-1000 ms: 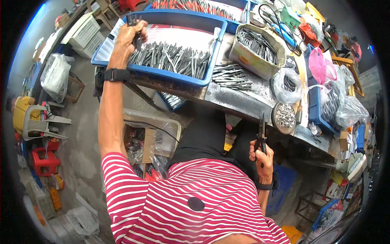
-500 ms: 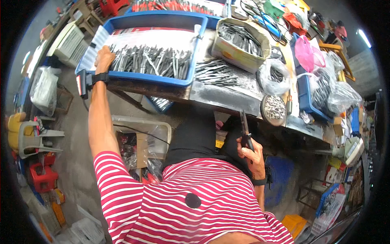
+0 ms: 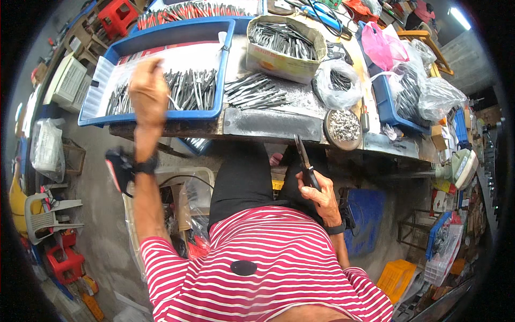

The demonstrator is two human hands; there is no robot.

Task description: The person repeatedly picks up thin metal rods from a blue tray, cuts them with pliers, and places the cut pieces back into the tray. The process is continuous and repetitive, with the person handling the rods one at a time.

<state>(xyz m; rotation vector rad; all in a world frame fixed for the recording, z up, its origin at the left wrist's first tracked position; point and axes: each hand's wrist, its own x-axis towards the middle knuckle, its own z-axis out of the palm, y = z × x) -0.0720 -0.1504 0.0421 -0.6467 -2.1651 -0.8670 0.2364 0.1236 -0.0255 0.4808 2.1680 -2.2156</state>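
My left hand (image 3: 149,88) is over the front part of a blue tray (image 3: 228,59), smeared by motion, so its fingers cannot be read. Slim black and silver metal pieces (image 3: 193,88) lie in a row in that tray, on white lining. Below the table edge, in front of my body, my right hand (image 3: 322,199) is closed round a slim black-handled tool (image 3: 304,158). Its long narrow metal end points up and away from me; the exact kind is unclear. Nearest it on the table edge is a dark metal plate (image 3: 271,124).
Loose slim pieces (image 3: 257,91) lie beside a cut-open container (image 3: 287,64) full of similar ones. A round dish of small pale bits (image 3: 343,129) stands at the front edge. Farther right are a plastic bag (image 3: 338,88) and a blue bin (image 3: 383,94). A plastic tub (image 3: 201,177) sits below.
My left hand has lifted from the tray's left side and moved right over the pieces. My right hand has shifted slightly left with the tool. The whole view has shifted a little.
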